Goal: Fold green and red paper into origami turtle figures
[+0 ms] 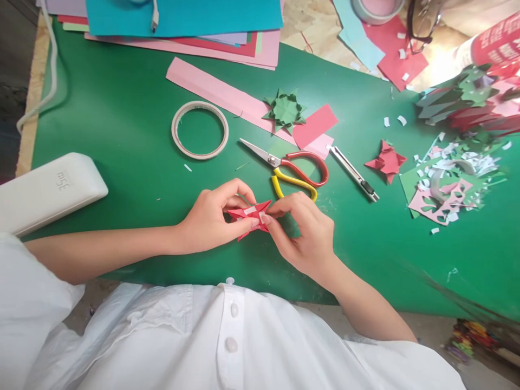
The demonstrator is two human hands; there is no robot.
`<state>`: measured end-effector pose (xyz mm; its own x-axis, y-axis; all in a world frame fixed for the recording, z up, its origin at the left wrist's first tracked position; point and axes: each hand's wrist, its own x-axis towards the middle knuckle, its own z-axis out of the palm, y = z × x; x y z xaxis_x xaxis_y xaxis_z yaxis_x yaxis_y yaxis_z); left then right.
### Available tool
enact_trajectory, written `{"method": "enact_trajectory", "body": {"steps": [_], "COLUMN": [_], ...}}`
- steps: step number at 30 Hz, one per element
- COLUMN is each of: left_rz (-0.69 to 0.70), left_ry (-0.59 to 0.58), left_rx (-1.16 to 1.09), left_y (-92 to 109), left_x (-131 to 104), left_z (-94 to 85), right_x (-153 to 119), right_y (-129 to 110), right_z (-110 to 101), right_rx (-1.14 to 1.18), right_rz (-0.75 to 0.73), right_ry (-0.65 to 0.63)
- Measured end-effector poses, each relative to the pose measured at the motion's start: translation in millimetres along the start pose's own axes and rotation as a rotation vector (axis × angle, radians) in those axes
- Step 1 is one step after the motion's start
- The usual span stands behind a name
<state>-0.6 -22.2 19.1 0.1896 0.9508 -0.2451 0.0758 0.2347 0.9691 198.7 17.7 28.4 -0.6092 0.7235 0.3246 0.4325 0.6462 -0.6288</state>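
A red folded paper star [244, 212] with small white tape pieces [250, 210] stuck to it is held low over the table's near side. My left hand [215, 214] grips it from the left, thumb across the front and fingers behind. At the star's right side, my right hand [304, 230] pinches with thumb and forefinger at one of the white pieces; its exact hold is partly hidden. Just beyond my right hand lie scissors [273, 159] with one red and one yellow handle. A roll of double-sided tape [174, 130] rests flat farther left.
A pink paper strip [219, 96] lies under a green paper star [284, 110] and a red paper rectangle [317, 125]. To the right are a box cutter [352, 172], another red star [388, 161] and paper scraps [439, 200]. A white case [52, 187] stands left; coloured sheets [182, 19] lie behind.
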Motion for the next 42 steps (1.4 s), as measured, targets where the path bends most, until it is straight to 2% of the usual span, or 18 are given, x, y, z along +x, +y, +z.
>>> {"method": "enact_trajectory", "body": {"steps": [4,7,14,19,27,35,42], "left_rz": [0.005,0.024,0.105,0.139,0.121,0.118,0.045], "left_ry": [0.067,0.075,0.072,0.086,0.09,0.049,0.053], "left_rx": [0.04,0.111,0.27,0.243,0.162,-0.032,-0.116], "left_y": [-1.0,-1.8,-2.1,-2.1,-1.7,-0.8,0.7], "left_x": [-0.2,-0.4,-1.9,-2.9,-0.5,-1.6,1.4], "left_z": [1.6,2.8,3.7,4.8,3.9,0.1,-0.3], "right_x": [-0.8,0.0,-0.6,0.5,4.4,7.0,7.9], "right_y": [-2.8,-5.6,-0.3,2.3,-6.4,-6.0,-4.2], "right_z": [1.7,1.6,4.3,-0.7,-3.9,-7.4,-7.1], "right_rx": [-0.382,-0.524,-0.386,-0.286,0.014,0.33,0.559], "right_rz": [-0.231,-0.279,-0.225,-0.206,0.015,0.234,0.473], "right_ry": [0.069,0.036,-0.06,-0.08,-0.03,-0.123,-0.197]}}
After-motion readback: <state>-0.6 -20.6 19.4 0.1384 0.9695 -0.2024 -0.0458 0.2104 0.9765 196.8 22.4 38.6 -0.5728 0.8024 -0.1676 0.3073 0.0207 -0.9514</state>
